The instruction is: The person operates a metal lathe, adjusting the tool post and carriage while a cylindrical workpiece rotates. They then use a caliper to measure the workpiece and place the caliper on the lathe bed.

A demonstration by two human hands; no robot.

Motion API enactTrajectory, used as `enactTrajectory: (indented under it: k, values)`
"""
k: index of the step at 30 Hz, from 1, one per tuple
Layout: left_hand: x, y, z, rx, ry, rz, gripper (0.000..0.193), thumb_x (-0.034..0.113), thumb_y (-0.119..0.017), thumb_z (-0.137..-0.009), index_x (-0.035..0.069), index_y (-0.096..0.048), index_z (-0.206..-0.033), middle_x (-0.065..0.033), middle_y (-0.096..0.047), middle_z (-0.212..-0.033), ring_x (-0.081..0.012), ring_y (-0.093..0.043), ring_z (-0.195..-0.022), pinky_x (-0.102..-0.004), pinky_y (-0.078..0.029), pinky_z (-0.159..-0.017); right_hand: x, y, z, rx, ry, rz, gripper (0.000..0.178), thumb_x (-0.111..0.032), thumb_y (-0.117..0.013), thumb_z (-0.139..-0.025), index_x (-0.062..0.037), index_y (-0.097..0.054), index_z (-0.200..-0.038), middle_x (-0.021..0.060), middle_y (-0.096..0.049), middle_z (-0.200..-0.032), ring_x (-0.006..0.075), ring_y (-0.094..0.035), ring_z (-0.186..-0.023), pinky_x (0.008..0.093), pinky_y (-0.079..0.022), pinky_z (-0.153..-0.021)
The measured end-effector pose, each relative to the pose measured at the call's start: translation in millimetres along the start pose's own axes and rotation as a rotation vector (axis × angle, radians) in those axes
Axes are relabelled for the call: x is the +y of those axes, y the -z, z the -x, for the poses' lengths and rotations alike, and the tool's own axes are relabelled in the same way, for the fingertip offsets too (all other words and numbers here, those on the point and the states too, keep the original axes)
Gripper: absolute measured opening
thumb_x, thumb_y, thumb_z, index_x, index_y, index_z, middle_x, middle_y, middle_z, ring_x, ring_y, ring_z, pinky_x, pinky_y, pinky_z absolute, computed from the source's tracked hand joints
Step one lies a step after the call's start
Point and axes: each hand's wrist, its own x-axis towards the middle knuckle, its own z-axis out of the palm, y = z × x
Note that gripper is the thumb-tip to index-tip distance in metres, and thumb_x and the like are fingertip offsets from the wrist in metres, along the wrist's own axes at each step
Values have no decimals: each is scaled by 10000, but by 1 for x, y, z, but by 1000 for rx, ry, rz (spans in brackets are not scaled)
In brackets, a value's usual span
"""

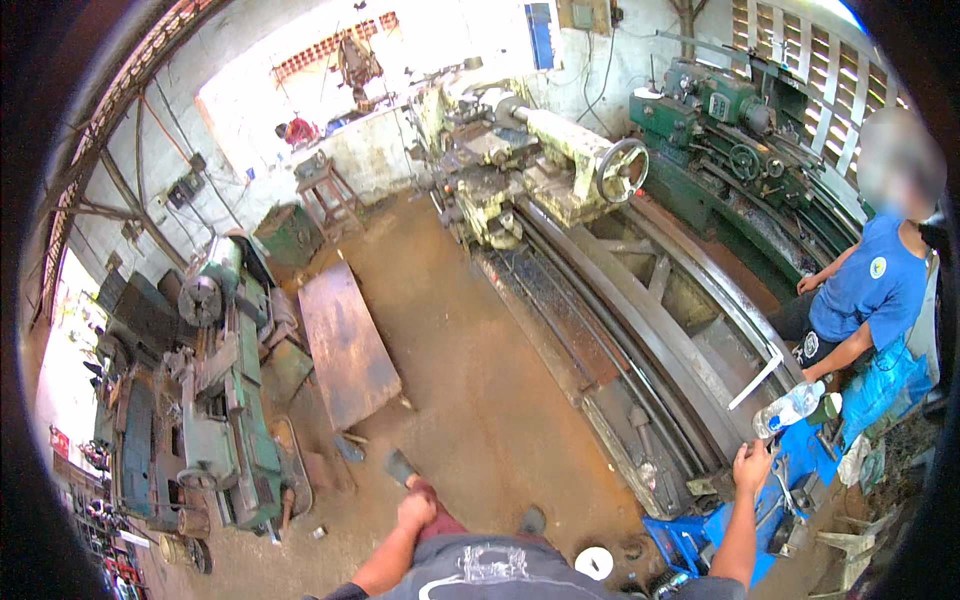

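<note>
My left hand hangs in front of my thigh with its fingers curled into a loose fist. Nothing shows in it. On the right, my right hand is beside the end of the long lathe bed, over a blue tarp. Its fingers are bent inward around something too small to make out. Just beyond those fingers a clear plastic bottle leans at a slant, and I cannot tell whether they touch it. A wrench lies on the tarp near this hand.
A person in a blue shirt is behind the lathe bed at right. Green lathes stand at the far right and left. A wooden board is on the brown floor. A white round lid-like thing is near my feet.
</note>
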Motion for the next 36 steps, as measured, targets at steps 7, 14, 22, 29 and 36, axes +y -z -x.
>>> enactTrajectory:
  k: [7,14,22,29,36]
  values:
    - [-4,-13,-29,-19,-29,136,385,346,-639,-853,92,-740,-1125,-179,-715,-1154,-349,-676,-1106,-423,-529,-978,4,2,0,-24,-8,-16,209,-167,-678,-862,-28,-624,-1009,159,-669,-784,384,-618,-824,504,-481,-784]
    - [-5,-40,-52,-356,-277,-81,481,429,-670,-849,99,-718,-1197,-177,-708,-1182,-365,-670,-1112,-448,-527,-971,2,2,5,80,-111,-18,200,-171,-649,-879,-37,-626,-1025,159,-682,-847,371,-624,-872,500,-471,-821]
    - [-13,-69,7,-339,-318,228,473,395,-686,-909,53,-678,-1235,-155,-740,-1100,-311,-702,-1035,-409,-543,-922,-24,15,-5,-37,-235,271,314,-288,-585,-939,-60,-652,-1144,223,-673,-991,396,-638,-956,532,-491,-869]
    - [-154,-147,127,-392,36,510,439,274,-688,-940,38,-625,-1304,-136,-734,-1099,-277,-706,-966,-393,-550,-860,-8,7,-14,-49,-258,178,342,-306,-557,-863,-24,-673,-1018,245,-699,-1051,419,-670,-986,517,-524,-915]
    - [-192,-160,256,-559,126,406,476,296,-677,-939,39,-591,-1331,-147,-682,-1155,-298,-657,-1022,-412,-512,-900,-14,15,-16,-52,-256,142,307,-290,-535,-878,-49,-688,-990,223,-715,-1033,390,-690,-966,507,-536,-896]
